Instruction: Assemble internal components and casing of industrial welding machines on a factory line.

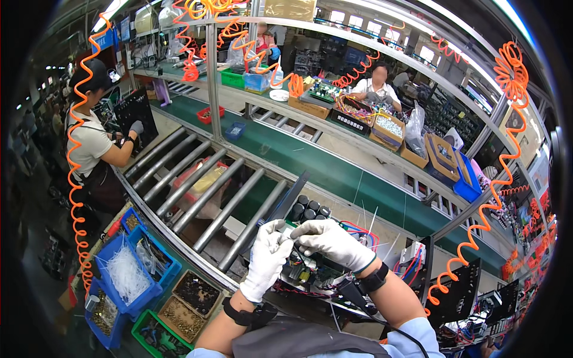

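Note:
Both my hands wear white gloves and meet over an open electronic unit (304,274) packed with circuit parts and wires. My left hand (266,258) is closed, thumb and fingers pinched together. Against it, my right hand (332,241) is pinched too, its fingertips almost touching the left ones. Whatever lies between the fingertips is too small to make out. Just beyond the hands stand several black cylindrical capacitors (308,209). Red and blue wires (363,231) rise beside my right hand. A dark upright panel (286,200) edges the unit at the left.
Metal rollers (206,206) run left of the unit, with a green conveyor belt (334,170) beyond. Blue bins (128,274) of white ties and brown trays (197,292) of screws stand lower left. Orange coiled hoses (477,221) hang around. Co-workers sit and stand at the far side and left.

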{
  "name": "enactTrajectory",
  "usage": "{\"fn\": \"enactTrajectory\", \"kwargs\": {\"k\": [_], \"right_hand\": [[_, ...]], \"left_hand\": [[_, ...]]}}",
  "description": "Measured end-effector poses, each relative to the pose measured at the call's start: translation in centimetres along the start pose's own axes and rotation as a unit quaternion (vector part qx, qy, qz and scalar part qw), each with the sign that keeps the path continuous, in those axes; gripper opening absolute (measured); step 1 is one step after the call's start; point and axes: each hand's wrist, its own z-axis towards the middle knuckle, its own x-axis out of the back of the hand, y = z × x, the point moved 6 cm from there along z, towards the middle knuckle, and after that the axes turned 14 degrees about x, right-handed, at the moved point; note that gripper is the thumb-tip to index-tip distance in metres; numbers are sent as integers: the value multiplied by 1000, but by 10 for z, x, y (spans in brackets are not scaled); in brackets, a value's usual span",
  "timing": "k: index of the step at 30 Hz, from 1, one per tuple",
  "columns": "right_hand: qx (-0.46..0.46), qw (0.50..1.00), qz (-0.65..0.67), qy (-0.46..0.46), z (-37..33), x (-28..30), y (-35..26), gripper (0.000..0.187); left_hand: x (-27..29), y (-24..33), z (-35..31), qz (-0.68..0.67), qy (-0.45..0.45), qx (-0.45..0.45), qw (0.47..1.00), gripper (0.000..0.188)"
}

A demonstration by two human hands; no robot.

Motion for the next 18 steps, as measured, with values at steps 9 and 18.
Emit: {"fn": "enactTrajectory", "kwargs": {"k": [9, 18], "right_hand": [[156, 979, -127, 40, 2, -13, -25, 16], [148, 979, 33, 134, -14, -40, -55, 20]], "left_hand": [[-3, 0, -7, 25, 30, 14, 999, 20], [-4, 26, -32, 494, 180, -191, 829, 16]]}}
